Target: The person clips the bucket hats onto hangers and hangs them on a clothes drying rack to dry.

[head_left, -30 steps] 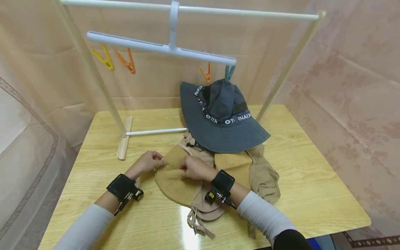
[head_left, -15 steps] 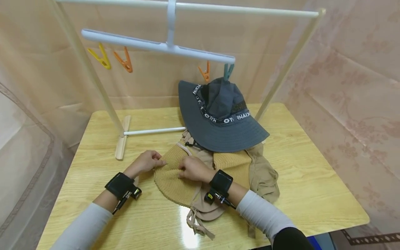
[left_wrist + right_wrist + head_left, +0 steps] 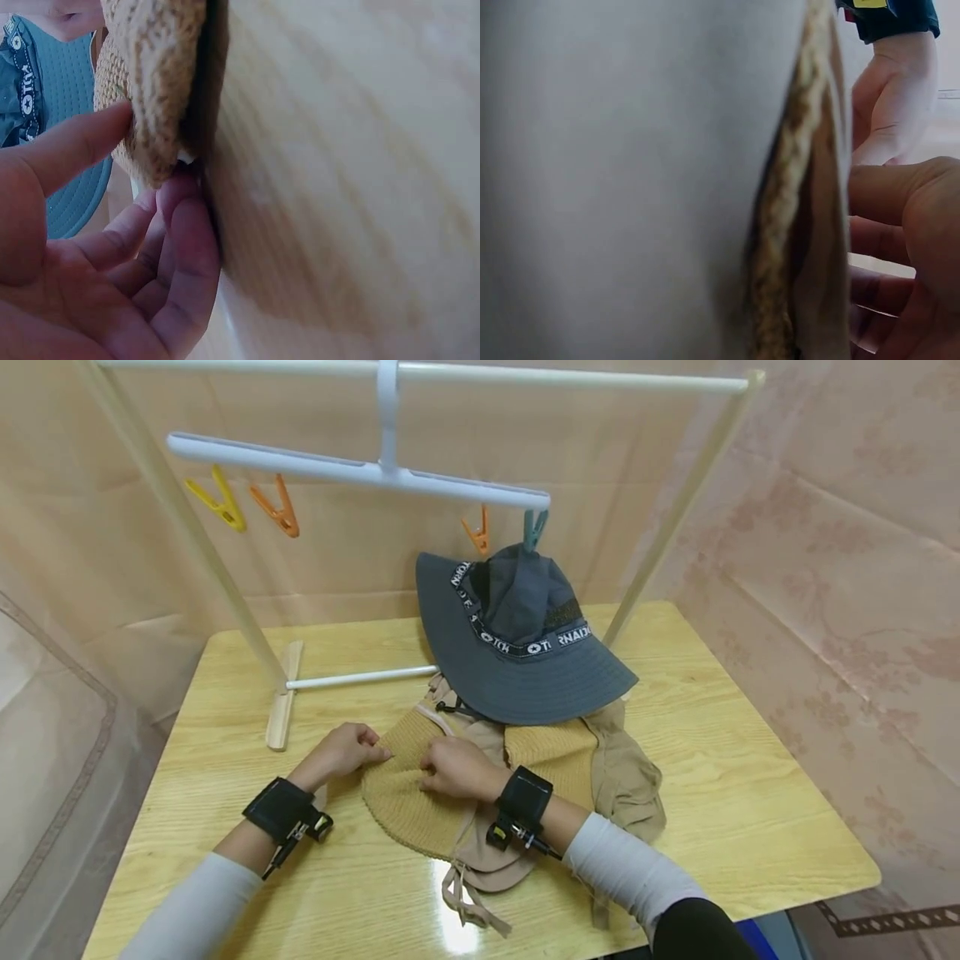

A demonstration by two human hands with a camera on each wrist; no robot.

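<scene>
Two hands, the left hand (image 3: 347, 752) and right hand (image 3: 452, 768), are pinching a tan knit hat (image 3: 408, 793) lying near the tabletop's (image 3: 750, 810) front edge. Left wrist: thumb and fingers (image 3: 176, 225) are clamping the hat's brim. Right wrist: fingers (image 3: 885, 196) are curling behind it.

A knitted tan hat (image 3: 780, 225) fills the middle of the frame, seen edge-on — its brim a narrow vertical band with a smoother beige lining on its right side. The right hand (image 3: 907, 262) lies close behind it at the right edge, fingers (image 3: 877, 195) curled toward the fabric. Beyond, the left hand (image 3: 889, 97) shows pale under a dark wrist strap (image 3: 889, 19). The blurred grey surface at left is too close to identify.
</scene>
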